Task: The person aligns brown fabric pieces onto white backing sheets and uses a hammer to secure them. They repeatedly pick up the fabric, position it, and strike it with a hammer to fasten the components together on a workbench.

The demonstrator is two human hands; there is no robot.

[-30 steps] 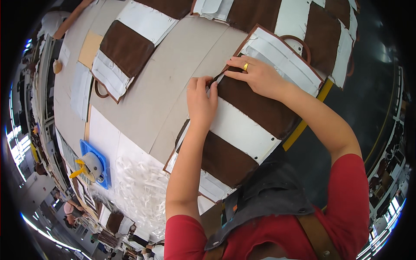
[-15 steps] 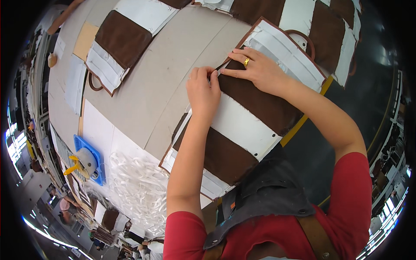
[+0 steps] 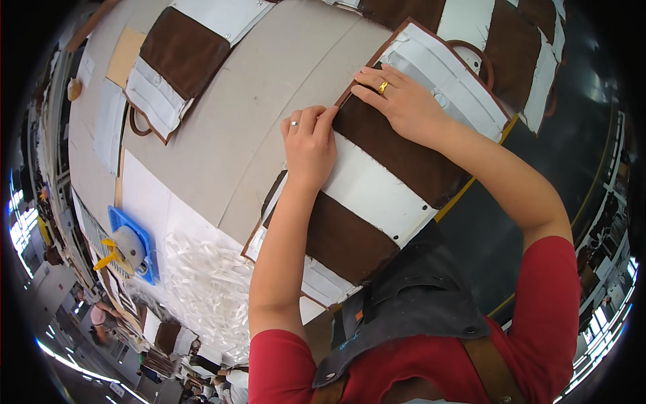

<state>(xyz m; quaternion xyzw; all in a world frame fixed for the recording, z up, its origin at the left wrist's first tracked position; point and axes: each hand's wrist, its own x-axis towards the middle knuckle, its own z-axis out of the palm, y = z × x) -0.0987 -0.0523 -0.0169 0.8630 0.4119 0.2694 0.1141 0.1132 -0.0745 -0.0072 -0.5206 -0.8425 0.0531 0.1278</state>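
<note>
Brown-and-white panel [image 3: 377, 178] lying flat on the tabletop [image 3: 269, 94], which presumably backs its far long edge. Fingers of the left hand [image 3: 309, 145] pinch that edge; those of the right hand [image 3: 406, 106] rest farther along, apparently steadying it, though whether they grip cannot be told.

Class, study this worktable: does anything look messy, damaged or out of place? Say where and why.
The white strips beside the blue tray look messy: they lie loose and tangled in a heap on the table. The brown-and-white bag piece under the right hand also has frayed threads along a white band, making that edge look rough.
</note>
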